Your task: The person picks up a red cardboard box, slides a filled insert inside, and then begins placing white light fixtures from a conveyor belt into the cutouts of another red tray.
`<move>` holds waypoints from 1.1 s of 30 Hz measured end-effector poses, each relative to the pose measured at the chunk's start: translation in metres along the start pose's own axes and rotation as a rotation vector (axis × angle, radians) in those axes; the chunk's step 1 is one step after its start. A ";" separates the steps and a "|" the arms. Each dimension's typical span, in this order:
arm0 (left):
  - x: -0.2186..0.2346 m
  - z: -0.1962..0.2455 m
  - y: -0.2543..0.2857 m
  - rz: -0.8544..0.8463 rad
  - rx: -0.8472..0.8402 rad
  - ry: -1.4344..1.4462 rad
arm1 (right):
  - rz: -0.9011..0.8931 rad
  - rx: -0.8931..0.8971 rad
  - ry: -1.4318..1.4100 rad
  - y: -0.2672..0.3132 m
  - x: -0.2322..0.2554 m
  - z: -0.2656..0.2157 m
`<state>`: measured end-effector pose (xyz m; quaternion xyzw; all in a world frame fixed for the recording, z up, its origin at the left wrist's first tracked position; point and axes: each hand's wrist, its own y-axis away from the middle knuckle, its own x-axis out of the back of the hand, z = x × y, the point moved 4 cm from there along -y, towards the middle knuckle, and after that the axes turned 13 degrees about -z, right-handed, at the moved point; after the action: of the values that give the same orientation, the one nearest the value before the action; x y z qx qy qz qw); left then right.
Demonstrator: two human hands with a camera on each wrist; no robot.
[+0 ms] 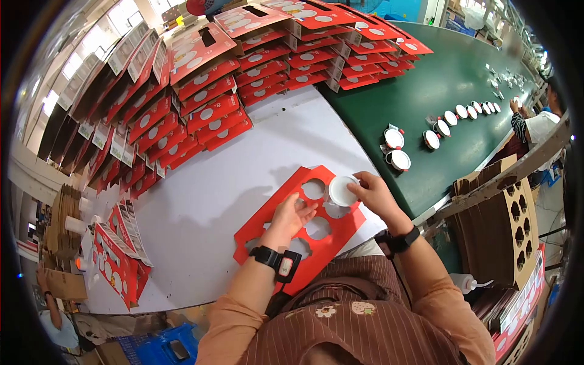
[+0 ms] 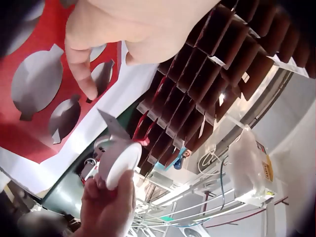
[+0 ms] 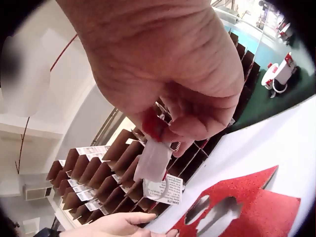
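A red card sheet with several round cut-outs lies on the white table before the person. The right hand pinches a round white lamp by its edge, above the sheet's upper right part. In the right wrist view the right hand has thumb and fingers on the lamp's red clip, and a printed label hangs from the lamp. The left hand is over the sheet's left part, fingers loosely bent, holding nothing; in the left wrist view one finger of the left hand reaches down at a cut-out.
Red printed boxes stand stacked along the table's far side. Round white lamps stand in a row on the green surface at right. Folded red cartons lie at left. Brown inserts and another person are at right.
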<state>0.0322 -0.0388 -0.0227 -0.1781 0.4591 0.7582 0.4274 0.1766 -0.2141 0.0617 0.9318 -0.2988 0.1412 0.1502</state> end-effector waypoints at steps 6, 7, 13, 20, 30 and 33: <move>-0.012 -0.014 0.001 -0.103 -0.047 -0.009 | -0.007 0.021 0.122 -0.035 -0.003 0.005; -0.014 -0.015 0.005 -0.100 -0.045 -0.009 | 0.013 0.017 0.224 -0.033 -0.003 -0.002; -0.038 -0.022 0.027 -0.214 -0.060 -0.122 | 0.025 0.033 0.410 -0.022 -0.010 -0.020; -0.046 -0.022 0.039 -0.212 0.005 -0.197 | 0.050 0.072 0.241 -0.010 -0.021 -0.005; -0.049 -0.038 0.037 -0.236 0.107 -0.297 | 0.090 0.144 0.334 -0.002 -0.029 0.007; -0.050 -0.043 0.038 -0.218 0.105 -0.343 | 0.048 0.024 0.392 0.004 -0.028 0.007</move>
<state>0.0245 -0.1075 0.0090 -0.0723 0.3965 0.7018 0.5874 0.1540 -0.2054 0.0459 0.8808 -0.2841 0.3270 0.1910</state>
